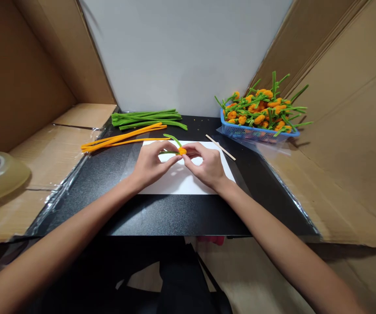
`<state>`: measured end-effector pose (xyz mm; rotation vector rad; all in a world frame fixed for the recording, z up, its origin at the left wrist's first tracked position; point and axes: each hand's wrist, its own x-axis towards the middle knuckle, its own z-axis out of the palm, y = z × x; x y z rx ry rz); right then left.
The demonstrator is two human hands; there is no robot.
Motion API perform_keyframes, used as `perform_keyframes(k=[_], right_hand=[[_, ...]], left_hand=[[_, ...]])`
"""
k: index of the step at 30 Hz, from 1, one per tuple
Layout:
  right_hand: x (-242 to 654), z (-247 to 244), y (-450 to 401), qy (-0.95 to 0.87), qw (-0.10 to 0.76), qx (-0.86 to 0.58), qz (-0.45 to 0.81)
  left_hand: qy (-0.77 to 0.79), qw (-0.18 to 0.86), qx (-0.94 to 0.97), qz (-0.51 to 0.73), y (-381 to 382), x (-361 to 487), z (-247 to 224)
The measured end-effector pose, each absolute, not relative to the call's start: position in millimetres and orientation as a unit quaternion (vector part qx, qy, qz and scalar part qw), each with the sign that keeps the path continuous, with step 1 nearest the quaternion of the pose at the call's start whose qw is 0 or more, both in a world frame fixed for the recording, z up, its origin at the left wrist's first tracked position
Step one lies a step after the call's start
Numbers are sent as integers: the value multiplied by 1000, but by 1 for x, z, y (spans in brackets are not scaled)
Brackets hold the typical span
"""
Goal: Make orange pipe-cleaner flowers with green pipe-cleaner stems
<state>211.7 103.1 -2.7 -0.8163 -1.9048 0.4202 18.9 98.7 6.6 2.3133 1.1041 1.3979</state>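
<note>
A small pipe-cleaner piece [182, 151], with an orange coiled head and two green stems pointing left, is pinched between both hands. My left hand [153, 160] closes on it from the left, thumb and fingertips meeting by the orange part. From the right, my right hand [207, 165] grips the orange head with thumb and fingers. Both hands hover over a white sheet of paper [181, 185] and cast shadows on it. Part of the orange head is hidden behind the fingertips.
Green pipe cleaners [148, 118] and orange pipe cleaners [122, 137] lie at the back left. A thin wooden stick [220, 147] rests right of the hands. A blue basket [256, 132] heaped with orange-and-green pieces stands back right. Cardboard walls flank the black table [175, 218]; a tape roll [11, 176] sits left.
</note>
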Motion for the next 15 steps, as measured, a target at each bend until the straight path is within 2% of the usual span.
perform_keyframes(k=[9,15], right_hand=[[212,-9,107,-821,468,-320,73],[216,-6,106,-867,384,-318,22]], left_hand=[[395,150,749,509,97,25,5],[401,143,746,513,96,26,0]])
